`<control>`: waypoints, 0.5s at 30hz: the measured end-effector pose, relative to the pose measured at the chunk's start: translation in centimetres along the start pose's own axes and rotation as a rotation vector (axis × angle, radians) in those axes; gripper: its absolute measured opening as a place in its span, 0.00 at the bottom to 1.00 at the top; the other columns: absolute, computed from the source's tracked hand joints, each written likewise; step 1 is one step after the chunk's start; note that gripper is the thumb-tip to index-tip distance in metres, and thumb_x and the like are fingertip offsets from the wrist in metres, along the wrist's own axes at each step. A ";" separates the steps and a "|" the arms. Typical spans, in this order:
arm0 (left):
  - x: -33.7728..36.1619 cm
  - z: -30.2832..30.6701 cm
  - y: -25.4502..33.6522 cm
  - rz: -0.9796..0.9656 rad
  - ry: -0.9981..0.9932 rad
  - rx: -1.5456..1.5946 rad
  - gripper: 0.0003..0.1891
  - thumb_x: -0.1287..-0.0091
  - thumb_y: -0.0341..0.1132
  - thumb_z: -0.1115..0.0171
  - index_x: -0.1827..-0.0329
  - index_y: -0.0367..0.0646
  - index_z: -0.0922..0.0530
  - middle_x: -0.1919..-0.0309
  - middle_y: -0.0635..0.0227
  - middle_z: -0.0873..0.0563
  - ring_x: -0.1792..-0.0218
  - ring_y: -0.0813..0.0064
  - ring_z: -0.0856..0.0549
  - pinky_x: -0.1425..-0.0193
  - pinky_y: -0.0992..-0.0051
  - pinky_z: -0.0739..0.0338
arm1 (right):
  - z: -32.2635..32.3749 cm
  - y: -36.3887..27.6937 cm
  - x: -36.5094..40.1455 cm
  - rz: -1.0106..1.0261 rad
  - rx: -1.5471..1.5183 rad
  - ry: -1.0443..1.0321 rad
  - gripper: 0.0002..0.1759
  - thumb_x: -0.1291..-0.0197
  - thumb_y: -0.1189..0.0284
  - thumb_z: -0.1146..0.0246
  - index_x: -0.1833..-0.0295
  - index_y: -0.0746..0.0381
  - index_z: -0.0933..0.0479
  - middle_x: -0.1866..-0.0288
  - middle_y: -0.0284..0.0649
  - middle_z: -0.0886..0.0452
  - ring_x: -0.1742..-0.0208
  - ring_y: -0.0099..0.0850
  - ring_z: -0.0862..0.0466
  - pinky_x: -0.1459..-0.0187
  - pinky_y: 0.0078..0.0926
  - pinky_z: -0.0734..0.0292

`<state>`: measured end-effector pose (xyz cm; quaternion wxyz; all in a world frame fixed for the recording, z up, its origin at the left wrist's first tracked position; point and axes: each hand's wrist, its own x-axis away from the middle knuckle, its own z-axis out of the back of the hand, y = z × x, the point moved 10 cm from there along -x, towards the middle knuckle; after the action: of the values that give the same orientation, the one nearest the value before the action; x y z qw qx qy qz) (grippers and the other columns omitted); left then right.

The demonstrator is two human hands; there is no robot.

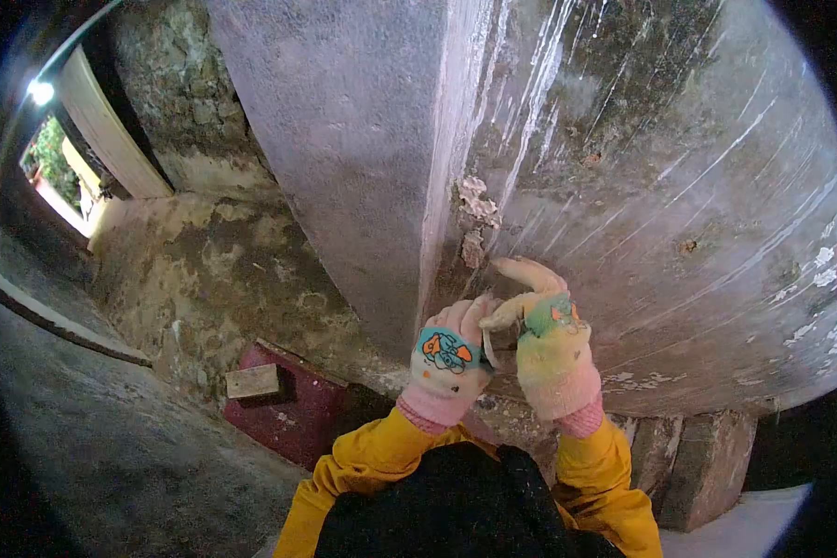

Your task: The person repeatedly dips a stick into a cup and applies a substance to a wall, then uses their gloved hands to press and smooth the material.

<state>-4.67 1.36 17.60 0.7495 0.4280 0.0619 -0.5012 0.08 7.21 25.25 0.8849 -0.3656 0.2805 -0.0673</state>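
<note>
Both my hands wear pale knitted gloves with pink cuffs and a cartoon print on the back. My left hand [445,358] is closed, its fingers curled near the wall corner. A thin pale flat piece like a blade [489,348] sticks out at its inner side; I cannot tell its exact kind. Close to it is my right hand [551,339], fingers apart, with one stretched towards the left and a lower one right at the left fingertips. Just above the hands, a rough patch of broken plaster [475,209] shows on the streaked wall [604,195].
A smoother grey wall face [344,121] meets the streaked one along a whitish corner. Lower left, a dark red stand [288,418] bears a small wooden block [252,381]. Beyond it lies a stained floor [214,279] leading to a bright doorway [60,177]. Concrete blocks [707,465] stand lower right.
</note>
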 end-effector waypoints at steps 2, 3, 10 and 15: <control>-0.4 0.6 -0.1 0.004 0.045 0.012 0.29 0.54 0.31 0.38 0.46 0.38 0.35 0.56 0.60 0.28 0.56 0.61 0.27 0.54 0.67 0.33 | 0.4 0.9 0.6 -0.087 -0.141 0.063 0.11 0.51 0.80 0.52 0.66 0.61 0.24 0.46 0.46 0.30 0.44 0.41 0.31 0.45 0.34 0.37; -1.0 0.8 0.2 -0.018 0.031 0.083 0.29 0.54 0.32 0.37 0.46 0.38 0.35 0.56 0.59 0.28 0.56 0.61 0.27 0.53 0.67 0.32 | 0.4 0.8 0.9 -0.087 -0.141 0.063 0.11 0.51 0.80 0.52 0.66 0.61 0.24 0.46 0.46 0.30 0.44 0.41 0.31 0.45 0.34 0.37; -0.2 1.4 -2.2 0.211 0.151 0.276 0.22 0.48 0.31 0.38 0.50 0.39 0.33 0.54 0.62 0.26 0.51 0.67 0.25 0.47 0.72 0.30 | -0.4 -3.0 3.4 0.078 0.563 0.033 0.19 0.60 0.80 0.47 0.57 0.63 0.24 0.47 0.47 0.30 0.46 0.44 0.31 0.47 0.38 0.34; 0.2 0.3 -3.4 0.282 0.121 0.609 0.24 0.48 0.31 0.37 0.49 0.39 0.35 0.54 0.61 0.26 0.53 0.67 0.24 0.51 0.69 0.26 | 2.0 -1.6 6.2 0.017 0.390 0.195 0.22 0.63 0.82 0.39 0.56 0.63 0.27 0.52 0.45 0.27 0.54 0.44 0.26 0.55 0.35 0.29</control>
<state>-7.41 0.60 15.74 0.6443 0.6654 -0.1060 -0.3617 6.48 5.23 24.75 0.9081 -0.1769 0.3495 -0.1481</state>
